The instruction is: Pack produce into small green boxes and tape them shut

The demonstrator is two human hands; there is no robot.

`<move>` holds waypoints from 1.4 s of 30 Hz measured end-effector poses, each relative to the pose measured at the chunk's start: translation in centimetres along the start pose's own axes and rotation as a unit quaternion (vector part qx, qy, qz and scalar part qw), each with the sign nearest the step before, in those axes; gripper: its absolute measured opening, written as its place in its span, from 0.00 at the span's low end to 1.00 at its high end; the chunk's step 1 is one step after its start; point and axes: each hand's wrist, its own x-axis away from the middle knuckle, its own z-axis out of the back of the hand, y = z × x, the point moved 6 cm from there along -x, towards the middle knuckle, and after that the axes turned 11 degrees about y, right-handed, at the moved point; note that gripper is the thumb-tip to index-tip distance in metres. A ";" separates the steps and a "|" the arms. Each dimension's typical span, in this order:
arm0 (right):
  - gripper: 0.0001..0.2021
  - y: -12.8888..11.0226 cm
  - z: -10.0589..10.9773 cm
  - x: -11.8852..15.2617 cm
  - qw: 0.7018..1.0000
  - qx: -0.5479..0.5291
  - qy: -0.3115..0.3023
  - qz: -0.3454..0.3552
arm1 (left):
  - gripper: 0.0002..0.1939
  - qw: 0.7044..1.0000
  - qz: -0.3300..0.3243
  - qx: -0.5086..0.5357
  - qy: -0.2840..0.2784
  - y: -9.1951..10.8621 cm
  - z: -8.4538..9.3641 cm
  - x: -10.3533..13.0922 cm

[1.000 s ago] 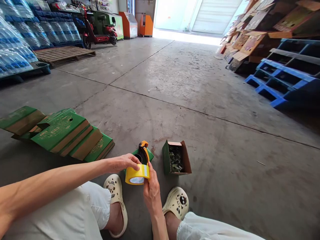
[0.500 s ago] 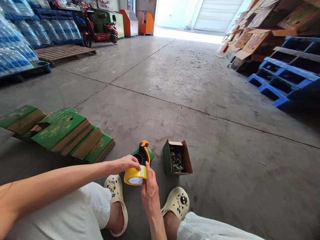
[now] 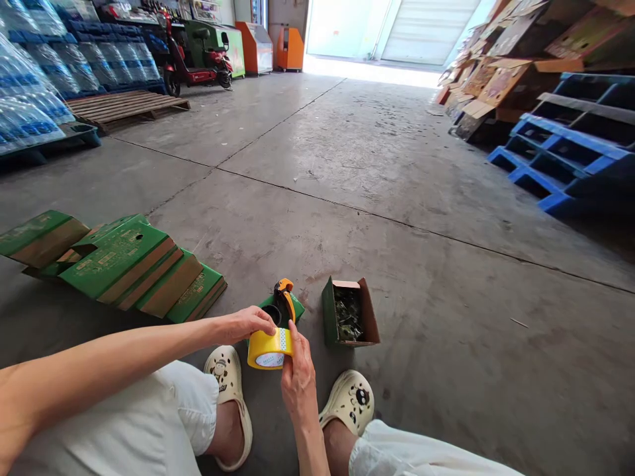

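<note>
In the head view, with the left hand [image 3: 249, 322], pinching at the top of the yellow tape roll [image 3: 261, 344], beside its patterned strip; with the right hand [image 3: 299, 378], grasping its right side. Holding the roll up between two cream clogs [image 3: 353, 395], near a black-and-orange dispenser [image 3: 286, 295] and an open green box [image 3: 329, 316] containing dark, shiny contents.

Yellow tape roll [image 3: 258, 342]: tiny print on its white round label [image 3: 270, 359], too small to read.
Left shoe [image 3: 221, 365]: a little charm [image 3: 222, 388] shows "by" at its end.
Flat green boxes [image 3: 119, 258]: pale gold print, too small to read.
</note>
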 end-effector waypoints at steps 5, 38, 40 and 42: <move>0.43 -0.3 -0.1 0.1 1.000 0.000 -0.002 0.004 | 0.13 0.998 -0.013 -0.028 0.049 -0.2 0.0 0.0; 0.43 -0.4 0.3 -0.3 1.000 0.006 0.005 -0.001 | 0.17 1.000 -0.017 -0.017 0.008 0.6 -0.2 0.0; 0.43 -0.2 0.0 -0.1 1.000 0.010 0.006 -0.003 | 0.17 0.999 -0.017 -0.024 0.027 0.4 -0.3 -0.2; 0.43 -0.2 -0.1 0.0 1.000 0.012 0.003 -0.005 | 0.18 0.999 -0.017 -0.026 0.040 0.2 -0.2 -0.2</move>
